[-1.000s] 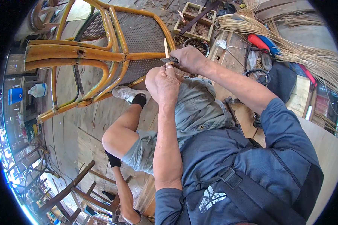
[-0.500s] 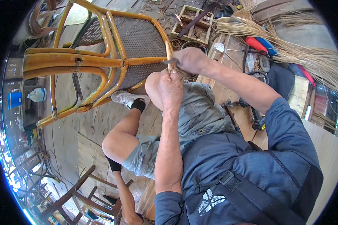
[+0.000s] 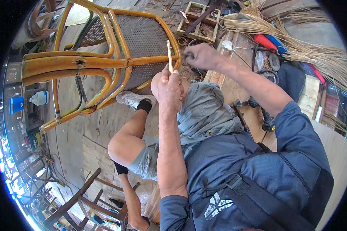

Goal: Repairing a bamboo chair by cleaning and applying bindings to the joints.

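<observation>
In my left hand (image 3: 171,90), above my knee, a short pale stick of split wood or cane (image 3: 169,54) stands nearly upright, its top end free. My right hand (image 3: 203,56) is closed a little to the right of the stick, apart from it. A small dark tool (image 3: 189,55) shows at its fingers, mostly hidden and too blurred to name the kind. Just past the stick lies a tipped chair (image 3: 137,32) with a glossy yellow-brown cane frame and a dark perforated seat.
A wooden box with compartments (image 3: 198,38) sits at the far side. Bundled cane strips (image 3: 254,27) spread at the far right, near a red-and-blue object (image 3: 272,43) and a cordless power tool (image 3: 268,121). A blue container and white bottle (image 3: 39,98) stand left. Another person's arm (image 3: 133,210) shows at lower left.
My right hand has moved right, away from the stick, taking the dark tool off it. More of the stick now shows above my left hand, which has moved slightly down and left.
</observation>
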`<state>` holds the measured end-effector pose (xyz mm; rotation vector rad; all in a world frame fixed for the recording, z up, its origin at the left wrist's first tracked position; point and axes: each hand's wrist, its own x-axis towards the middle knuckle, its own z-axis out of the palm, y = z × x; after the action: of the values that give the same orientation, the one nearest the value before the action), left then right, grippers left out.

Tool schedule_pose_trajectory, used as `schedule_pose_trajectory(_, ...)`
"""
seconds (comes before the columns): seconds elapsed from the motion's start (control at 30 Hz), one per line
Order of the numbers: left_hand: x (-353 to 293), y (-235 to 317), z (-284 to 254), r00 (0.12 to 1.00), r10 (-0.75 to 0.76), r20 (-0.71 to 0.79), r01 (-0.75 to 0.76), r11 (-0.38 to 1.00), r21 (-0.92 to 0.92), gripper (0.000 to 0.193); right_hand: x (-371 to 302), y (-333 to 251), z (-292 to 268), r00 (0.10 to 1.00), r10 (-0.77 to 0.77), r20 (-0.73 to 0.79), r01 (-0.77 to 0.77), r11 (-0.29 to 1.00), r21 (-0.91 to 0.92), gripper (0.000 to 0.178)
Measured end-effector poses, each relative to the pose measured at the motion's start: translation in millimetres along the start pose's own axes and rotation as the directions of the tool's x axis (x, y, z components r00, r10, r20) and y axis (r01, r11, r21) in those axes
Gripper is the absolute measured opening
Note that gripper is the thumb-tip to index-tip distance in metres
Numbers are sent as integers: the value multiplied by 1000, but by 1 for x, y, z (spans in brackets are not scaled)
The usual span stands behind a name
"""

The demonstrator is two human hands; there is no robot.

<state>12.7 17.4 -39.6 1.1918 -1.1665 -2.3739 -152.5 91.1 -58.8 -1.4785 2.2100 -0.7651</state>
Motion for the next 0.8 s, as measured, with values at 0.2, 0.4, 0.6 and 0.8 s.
schedule_pose_trajectory(0.2, 4, -3, -1, 995, 89, 53, -87, 996, -32, 6, -2, -19, 29, 977, -182, 109, 193, 976, -96, 12)
schedule_pose_trajectory(0.4, 9, -3, 0, 999, 42, -18, -41, 998, 49, 5, 30, 30, 52, 973, -18, -230, -14, 990, -140, 10)
schedule_pose_trajectory(0.6, -8, 0, -8, 998, 47, 51, -44, 998, -44, 13, 33, 44, -21, 939, 208, -275, -269, 941, -205, 23)
schedule_pose_trajectory(0.8, 0, -1, -4, 996, 81, 43, -83, 995, 49, 25, 21, -21, 24, 982, 132, 137, -112, 983, -146, 21)
